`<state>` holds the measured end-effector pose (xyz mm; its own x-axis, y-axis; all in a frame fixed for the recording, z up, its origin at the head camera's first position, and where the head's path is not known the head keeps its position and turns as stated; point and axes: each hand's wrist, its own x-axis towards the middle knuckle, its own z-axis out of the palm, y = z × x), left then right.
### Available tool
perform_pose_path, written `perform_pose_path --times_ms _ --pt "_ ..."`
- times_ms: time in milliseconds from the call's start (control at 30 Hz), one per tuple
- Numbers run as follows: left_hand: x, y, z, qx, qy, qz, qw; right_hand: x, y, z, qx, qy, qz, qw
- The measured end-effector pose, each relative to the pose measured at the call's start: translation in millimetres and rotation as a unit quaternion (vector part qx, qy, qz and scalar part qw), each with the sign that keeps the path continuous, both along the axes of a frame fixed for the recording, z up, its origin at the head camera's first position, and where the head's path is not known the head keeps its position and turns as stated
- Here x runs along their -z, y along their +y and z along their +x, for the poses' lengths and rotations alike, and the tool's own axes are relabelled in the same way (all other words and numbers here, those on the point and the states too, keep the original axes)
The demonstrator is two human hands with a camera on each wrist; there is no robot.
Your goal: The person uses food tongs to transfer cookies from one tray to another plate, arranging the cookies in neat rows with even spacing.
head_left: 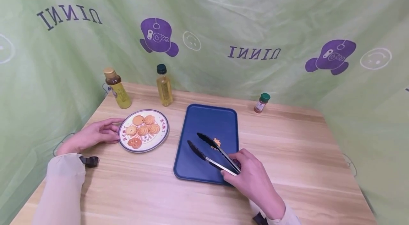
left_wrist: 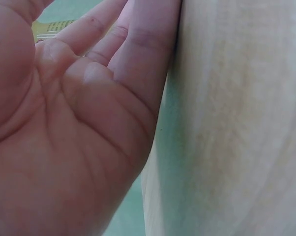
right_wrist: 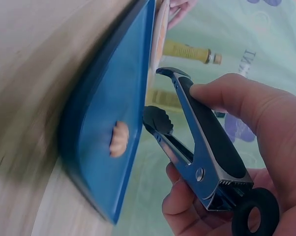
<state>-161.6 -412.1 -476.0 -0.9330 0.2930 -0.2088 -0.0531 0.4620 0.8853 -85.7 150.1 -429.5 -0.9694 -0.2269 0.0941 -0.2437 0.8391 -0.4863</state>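
Observation:
My right hand (head_left: 252,173) holds a pair of tongs (head_left: 220,165), metal with black tips, over a dark blue tray (head_left: 204,171). Thumb and fingers lie on the two arms, and the black tips are spread apart with nothing between them. On the tray lies a swirled cookie (head_left: 217,142), partly behind one tong arm; it also shows in the right wrist view (right_wrist: 119,139). At the left, my left hand (head_left: 96,134) touches the rim of a round patterned plate (head_left: 156,143) with fairly straight fingers. Several cookies (head_left: 142,130) and a pretzel-shaped one (head_left: 134,143) lie on the plate.
A brown-topped bottle with a yellow-green label (head_left: 119,92) and a dark-capped oil bottle (head_left: 164,88) stand behind the plate. One small green-capped jar (head_left: 262,103) is at the back right. Green printed cloth (head_left: 207,12) hangs around the wooden table (head_left: 297,147).

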Motion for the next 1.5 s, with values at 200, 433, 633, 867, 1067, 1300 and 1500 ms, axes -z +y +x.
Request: perform_pose_path --times_ms 200,433,633,867,1067,1300,1500 --pt "2.2 -0.3 0.7 -0.002 -0.007 0.012 0.9999 -2.6 18.6 8.7 0.033 0.002 0.012 0.9994" --pt "1.8 0.3 0.1 0.002 -0.007 0.011 0.9999 4.6 36.6 17.1 0.052 0.038 0.020 0.9977" --pt "-1.9 1.9 -0.8 0.004 0.015 -0.019 0.9997 13.6 45.7 21.7 0.061 0.043 0.028 0.9968" --pt "-1.3 1.6 -0.1 -0.005 -0.019 0.023 0.9995 17.7 46.8 23.9 0.059 0.054 0.031 0.9963" --pt "-1.1 2.3 0.4 0.000 0.001 0.011 0.9999 18.0 47.2 25.1 0.058 0.057 0.028 0.9962" --pt "-0.7 2.6 0.7 -0.003 0.010 -0.002 0.9999 17.7 46.8 24.9 0.060 0.055 0.027 0.9963" --pt "-1.4 2.6 0.3 -0.006 -0.021 0.017 0.9996 17.1 44.4 22.9 0.063 0.056 0.027 0.9961"
